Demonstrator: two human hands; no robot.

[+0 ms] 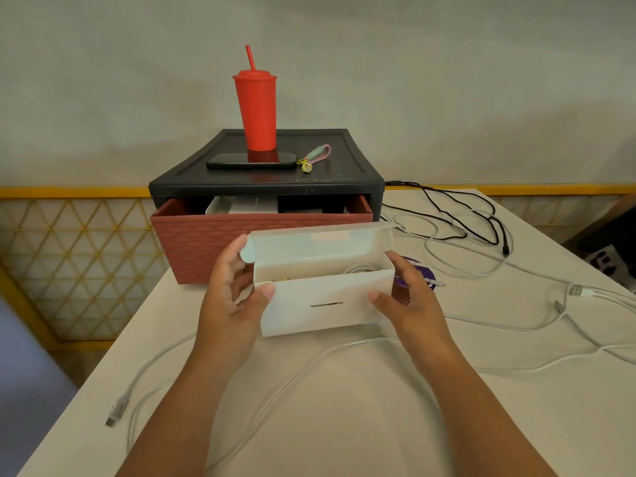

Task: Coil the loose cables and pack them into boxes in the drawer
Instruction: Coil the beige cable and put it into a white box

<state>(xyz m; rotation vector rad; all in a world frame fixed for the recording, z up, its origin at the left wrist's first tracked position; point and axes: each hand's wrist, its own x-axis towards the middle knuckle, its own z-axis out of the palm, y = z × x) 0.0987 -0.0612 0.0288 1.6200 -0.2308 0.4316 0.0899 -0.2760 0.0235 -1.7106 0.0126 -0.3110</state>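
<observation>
Two hands hold an open white box (323, 297) over the table (344, 425), just in front of the pulled-out drawer (261, 235).
The left hand (230, 297) and right hand (409, 297) each pinch one end, thumbs on the front wall. The lid flap stands up behind, and what looks like a coil (361, 269) of white cable lies inside. Loose white cables (309, 359) loop across the near table and off to the right, and a black cable (481, 222) sprawls beside the cabinet (268, 180).

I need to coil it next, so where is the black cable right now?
In the head view, the black cable lies loose on the table at far right, trailing out from just right of the drawer unit.
</observation>
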